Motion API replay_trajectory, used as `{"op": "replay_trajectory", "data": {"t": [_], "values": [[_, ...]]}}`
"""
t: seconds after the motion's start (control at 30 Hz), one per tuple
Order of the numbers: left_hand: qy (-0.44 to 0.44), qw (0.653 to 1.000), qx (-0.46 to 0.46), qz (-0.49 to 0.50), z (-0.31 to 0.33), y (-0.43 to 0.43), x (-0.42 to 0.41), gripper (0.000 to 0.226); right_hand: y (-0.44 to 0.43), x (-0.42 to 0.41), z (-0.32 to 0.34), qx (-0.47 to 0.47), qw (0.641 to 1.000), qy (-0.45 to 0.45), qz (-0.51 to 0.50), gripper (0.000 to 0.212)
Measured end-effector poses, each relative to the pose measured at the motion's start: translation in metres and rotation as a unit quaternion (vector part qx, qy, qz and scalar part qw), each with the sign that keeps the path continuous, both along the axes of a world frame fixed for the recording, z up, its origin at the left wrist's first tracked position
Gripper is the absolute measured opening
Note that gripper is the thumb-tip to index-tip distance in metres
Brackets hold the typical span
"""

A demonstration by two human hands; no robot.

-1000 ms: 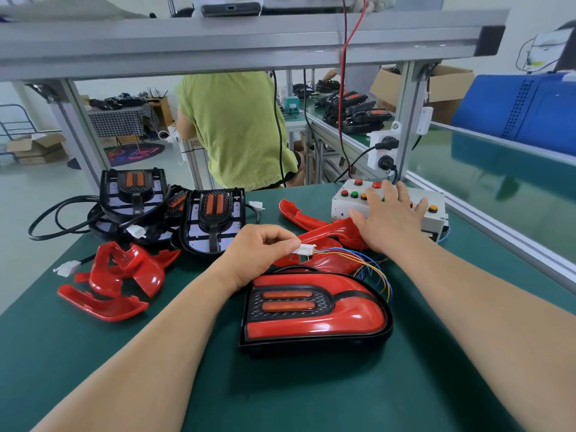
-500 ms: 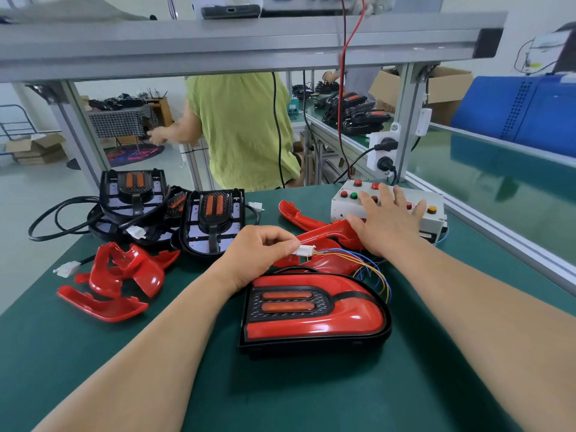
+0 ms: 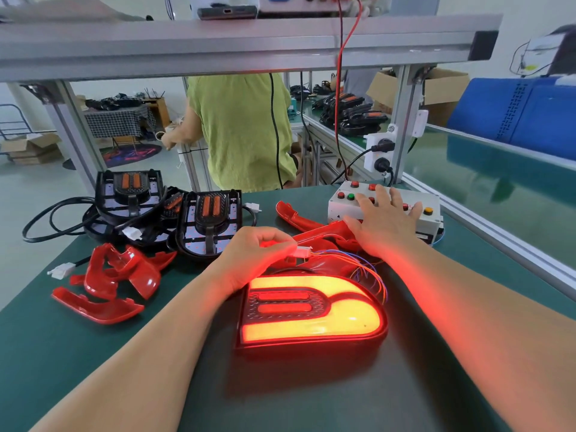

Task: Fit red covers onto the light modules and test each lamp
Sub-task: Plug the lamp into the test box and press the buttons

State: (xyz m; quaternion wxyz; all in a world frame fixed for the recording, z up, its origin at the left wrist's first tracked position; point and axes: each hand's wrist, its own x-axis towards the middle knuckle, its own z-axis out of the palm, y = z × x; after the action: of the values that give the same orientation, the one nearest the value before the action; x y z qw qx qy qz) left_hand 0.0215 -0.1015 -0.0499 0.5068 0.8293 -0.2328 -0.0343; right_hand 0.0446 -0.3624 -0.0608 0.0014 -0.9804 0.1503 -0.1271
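One covered lamp (image 3: 311, 310), lit, is laid on the green mat (image 3: 78, 353) between the forearms. A white connector (image 3: 301, 251) is pinched by the left hand (image 3: 252, 257). The button box (image 3: 343, 204) is pressed by the right hand (image 3: 383, 226) with straight fingers. Three bare modules (image 3: 212, 226) are heaped beyond, one of them mostly hidden.

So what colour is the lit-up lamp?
The flat D-shaped lamp glows yellow, edged red; head view.

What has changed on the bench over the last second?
The red-covered lamp in its black housing has lit up, glowing red and yellow. The right hand stays spread on the white button box; the left hand still pinches the white plastic connector. The loose red covers and bare black modules have not moved.
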Motion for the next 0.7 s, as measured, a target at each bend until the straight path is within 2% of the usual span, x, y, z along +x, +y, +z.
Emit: {"op": "replay_trajectory", "data": {"t": [0.7], "values": [[-0.002,1.0,-0.008,-0.004,-0.0009,-0.0003,0.0006,0.008,-0.0028,-0.0001,0.0001,-0.002,1.0,0.013,0.006,0.066]]}}
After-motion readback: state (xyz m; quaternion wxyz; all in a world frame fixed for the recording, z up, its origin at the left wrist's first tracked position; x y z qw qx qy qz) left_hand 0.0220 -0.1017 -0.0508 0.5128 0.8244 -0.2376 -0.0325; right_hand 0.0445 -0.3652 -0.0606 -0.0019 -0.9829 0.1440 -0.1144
